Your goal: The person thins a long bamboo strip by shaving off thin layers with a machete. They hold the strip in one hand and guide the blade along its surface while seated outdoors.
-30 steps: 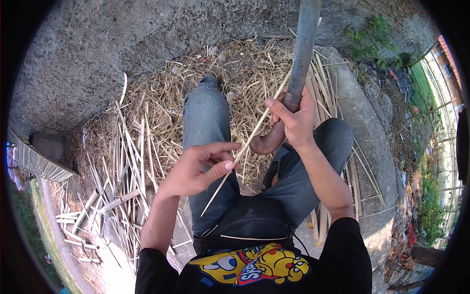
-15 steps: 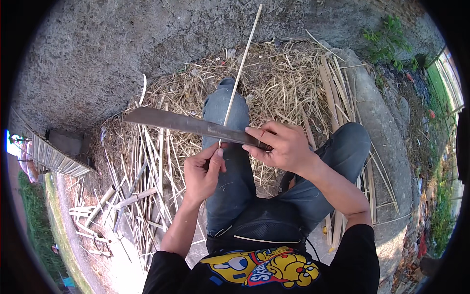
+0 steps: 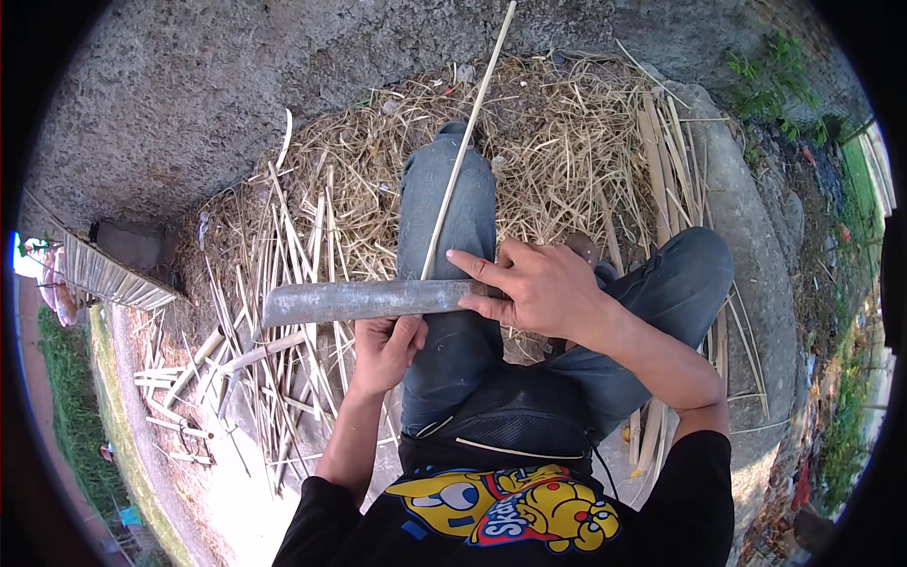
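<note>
Machete stretched leftward from the grasp of our right hand and crossed over a pale strip that slanted above our trousered leg. Our left hand curled just below the machete; whether it gripped the strip, we could not tell.

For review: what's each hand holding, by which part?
Right hand: knife, by its handle. Left hand: apparently pale strip, lower end; knife hides grip.

The ground bears scattered pale strips and matted shavings.
</note>
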`<state>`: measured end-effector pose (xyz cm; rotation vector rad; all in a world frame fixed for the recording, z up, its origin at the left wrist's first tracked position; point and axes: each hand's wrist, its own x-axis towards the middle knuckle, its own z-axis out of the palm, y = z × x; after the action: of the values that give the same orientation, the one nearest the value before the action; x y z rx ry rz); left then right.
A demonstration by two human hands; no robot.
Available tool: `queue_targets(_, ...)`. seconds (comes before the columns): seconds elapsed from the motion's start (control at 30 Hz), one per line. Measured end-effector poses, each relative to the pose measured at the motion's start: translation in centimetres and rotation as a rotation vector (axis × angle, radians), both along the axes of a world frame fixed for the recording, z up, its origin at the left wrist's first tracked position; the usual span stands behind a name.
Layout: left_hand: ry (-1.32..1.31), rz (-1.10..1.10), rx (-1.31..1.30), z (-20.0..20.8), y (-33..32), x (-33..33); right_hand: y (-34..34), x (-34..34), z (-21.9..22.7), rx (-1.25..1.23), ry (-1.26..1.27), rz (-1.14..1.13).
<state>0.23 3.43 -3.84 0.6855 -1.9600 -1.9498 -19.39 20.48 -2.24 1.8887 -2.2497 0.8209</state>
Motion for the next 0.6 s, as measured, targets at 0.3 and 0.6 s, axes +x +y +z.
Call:
queue_targets(0.3, 0.189, -0.106, 0.49, -1.3, 0.5, 1.0, 0.1, 0.0, -1.3, -0.164, 0.107, 0.061)
queue_targets(0.6, 0.132, -0.161, 0.871, -0.9, 0.6, 3.0, 0.2, -5.2, -0.4, -0.218, -0.012, -0.223)
